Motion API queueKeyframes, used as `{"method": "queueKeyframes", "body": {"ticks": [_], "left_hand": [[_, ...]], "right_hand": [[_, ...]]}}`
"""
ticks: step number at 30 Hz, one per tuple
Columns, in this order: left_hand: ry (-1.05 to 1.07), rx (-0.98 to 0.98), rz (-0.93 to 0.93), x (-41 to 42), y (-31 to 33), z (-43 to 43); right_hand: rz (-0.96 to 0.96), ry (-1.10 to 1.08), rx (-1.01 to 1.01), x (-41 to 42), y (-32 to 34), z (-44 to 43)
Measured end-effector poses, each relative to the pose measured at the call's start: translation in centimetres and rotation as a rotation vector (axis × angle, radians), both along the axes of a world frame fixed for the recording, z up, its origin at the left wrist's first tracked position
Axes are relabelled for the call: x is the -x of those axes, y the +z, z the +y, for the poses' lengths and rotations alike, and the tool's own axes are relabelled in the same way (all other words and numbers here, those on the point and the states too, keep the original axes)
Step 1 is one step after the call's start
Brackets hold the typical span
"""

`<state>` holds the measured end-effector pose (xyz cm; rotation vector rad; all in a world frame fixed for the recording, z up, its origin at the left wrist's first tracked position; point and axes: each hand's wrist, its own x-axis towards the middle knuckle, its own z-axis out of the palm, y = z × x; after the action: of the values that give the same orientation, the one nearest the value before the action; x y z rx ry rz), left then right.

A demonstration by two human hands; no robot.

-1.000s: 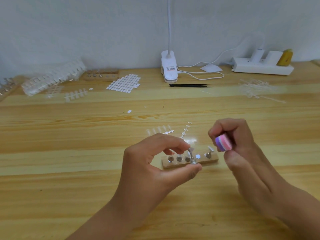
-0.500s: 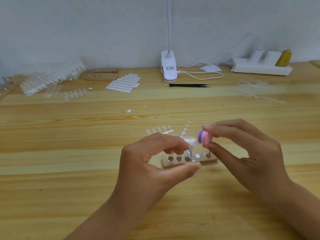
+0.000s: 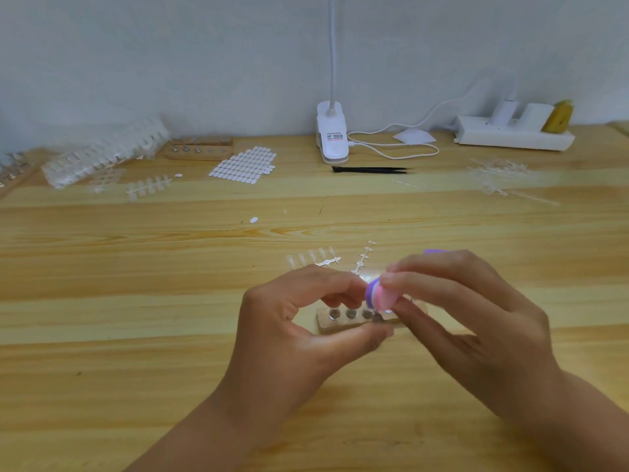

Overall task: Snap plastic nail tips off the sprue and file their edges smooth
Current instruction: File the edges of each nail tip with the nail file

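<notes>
Two hands are held over a pale, grained wooden tabletop [image 3: 136, 369] before a plain grey wall [image 3: 170, 56]. Print on the lamp clamp [image 3: 332, 141] is unreadable. A metal peg [image 3: 377, 317] is pinched by the left hand [image 3: 292, 325], a purple-pink buffer block [image 3: 379, 296] by the right hand [image 3: 473, 318]; clear sprue nail tips [image 3: 311, 258] lie just beyond the left fingers [image 3: 340, 284].

The white clip lamp [image 3: 332, 151] at the back of the table [image 3: 102, 369] bears a small label [image 3: 334, 136] with dark print, too blurred to read. No other writing can be read.
</notes>
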<state>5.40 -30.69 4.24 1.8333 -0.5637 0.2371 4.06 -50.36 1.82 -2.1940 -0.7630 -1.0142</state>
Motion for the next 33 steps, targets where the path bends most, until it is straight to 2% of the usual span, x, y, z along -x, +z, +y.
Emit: {"method": "queueKeyframes", "body": {"ticks": [5,8,11,15,20,25,30,33], "left_hand": [[0.005,0.043,0.032,-0.3,0.0,0.2],[-0.023,0.012,0.025,-0.1,-0.1,0.1],[-0.008,0.020,0.042,-0.3,-0.2,0.2],[-0.013,0.058,0.068,-0.5,-0.2,0.2],[-0.036,0.067,0.052,-0.5,-0.3,0.2],[-0.045,0.079,0.062,-0.6,-0.4,0.3],[-0.048,0.086,0.071,-0.8,-0.5,0.3],[-0.035,0.084,0.085,-1.0,-0.6,0.3]], "right_hand": [[0.026,-0.055,-0.079,-0.3,0.5,-0.6],[-0.011,0.015,-0.018,0.3,0.2,0.3],[-0.009,-0.017,0.035,-0.2,0.0,-0.1],[0.007,-0.018,-0.042,-0.1,0.2,-0.1],[0.028,-0.032,0.014,-0.2,-0.1,0.0],[0.043,-0.038,-0.068,-0.1,0.1,0.1],[0.005,-0.051,0.020,-0.3,-0.2,0.0],[0.032,-0.076,-0.032,-0.5,-0.1,-0.1]]}}
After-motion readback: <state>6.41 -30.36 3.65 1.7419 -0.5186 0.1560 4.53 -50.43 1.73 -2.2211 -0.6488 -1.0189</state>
